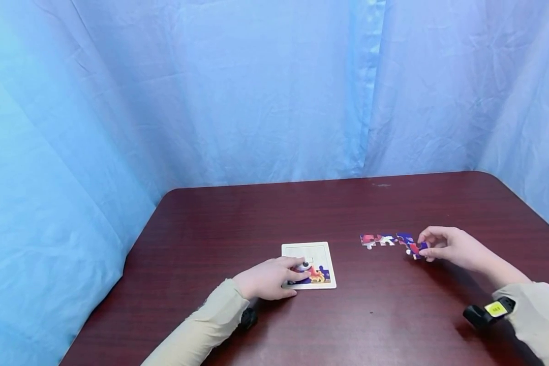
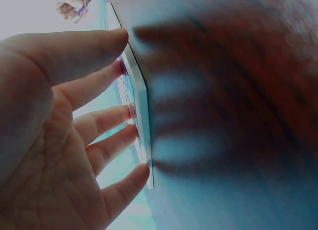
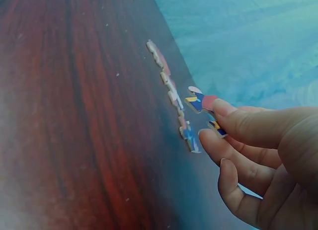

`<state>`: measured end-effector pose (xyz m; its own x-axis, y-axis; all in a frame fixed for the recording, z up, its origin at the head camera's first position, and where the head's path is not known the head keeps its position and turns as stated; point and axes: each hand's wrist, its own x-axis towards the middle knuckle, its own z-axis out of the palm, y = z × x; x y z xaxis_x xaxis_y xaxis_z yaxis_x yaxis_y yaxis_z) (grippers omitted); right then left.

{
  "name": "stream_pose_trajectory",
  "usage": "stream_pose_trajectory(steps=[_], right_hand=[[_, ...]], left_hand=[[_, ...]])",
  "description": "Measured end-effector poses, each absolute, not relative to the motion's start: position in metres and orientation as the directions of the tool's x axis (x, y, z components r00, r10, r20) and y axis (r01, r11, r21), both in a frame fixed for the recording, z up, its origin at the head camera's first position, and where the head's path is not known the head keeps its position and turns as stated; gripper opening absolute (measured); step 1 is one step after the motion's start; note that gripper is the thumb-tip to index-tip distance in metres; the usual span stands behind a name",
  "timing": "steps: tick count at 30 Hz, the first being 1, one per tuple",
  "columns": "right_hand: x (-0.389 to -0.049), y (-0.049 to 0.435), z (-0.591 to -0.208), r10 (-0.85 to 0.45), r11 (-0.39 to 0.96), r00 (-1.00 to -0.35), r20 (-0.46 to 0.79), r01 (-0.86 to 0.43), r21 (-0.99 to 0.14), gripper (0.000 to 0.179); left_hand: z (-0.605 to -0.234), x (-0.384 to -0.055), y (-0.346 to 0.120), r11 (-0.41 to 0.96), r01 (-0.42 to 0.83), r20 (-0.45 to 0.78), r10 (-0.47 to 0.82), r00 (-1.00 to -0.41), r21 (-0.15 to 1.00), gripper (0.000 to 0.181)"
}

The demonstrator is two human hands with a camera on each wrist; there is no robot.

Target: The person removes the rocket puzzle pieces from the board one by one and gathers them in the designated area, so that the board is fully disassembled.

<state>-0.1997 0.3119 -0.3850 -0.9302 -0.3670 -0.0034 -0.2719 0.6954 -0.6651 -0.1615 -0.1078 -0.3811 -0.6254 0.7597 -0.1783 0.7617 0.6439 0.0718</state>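
My left hand [image 1: 267, 278] rests on a pale square puzzle tray [image 1: 302, 250], its fingers spread over the near left part. In the left wrist view the thumb and fingertips touch the tray's edge and surface. A purple, orange and yellow picture section [image 1: 319, 276] fills the near part of the tray, partly hidden by the fingers. To the right, my right hand [image 1: 453, 250] pinches a blue, red and yellow jigsaw piece [image 3: 202, 103] between thumb and fingers. It is held above the table, beside a row of loose jigsaw pieces [image 1: 369, 239].
The dark red wooden table [image 1: 238, 218] has rounded far corners. Pale blue curtains [image 1: 265, 101] hang behind it and along both sides. A black wrist-worn device [image 1: 485, 312] with a yellow label sits at the right sleeve.
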Motion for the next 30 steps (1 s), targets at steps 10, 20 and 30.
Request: stream_pose_trajectory(steps=[10,20,30], right_hand=[[-0.196,0.308,-0.397,-0.386,0.698,-0.922,0.007,-0.297,-0.652,0.02],[-0.196,0.302,-0.405,-0.358,0.801,-0.924,0.138,-0.379,-0.463,0.019],[-0.194,0.296,-0.406,-0.355,0.846,-0.925,0.138,-0.38,-0.373,0.018]], left_hand=[[-0.384,-0.161,-0.111,0.618,0.782,-0.145,0.783,-0.605,0.076,0.046],[-0.382,-0.161,-0.11,0.627,0.774,-0.151,0.776,-0.612,0.086,0.045],[-0.381,-0.161,-0.11,0.624,0.778,-0.157,0.778,-0.608,0.079,0.045]])
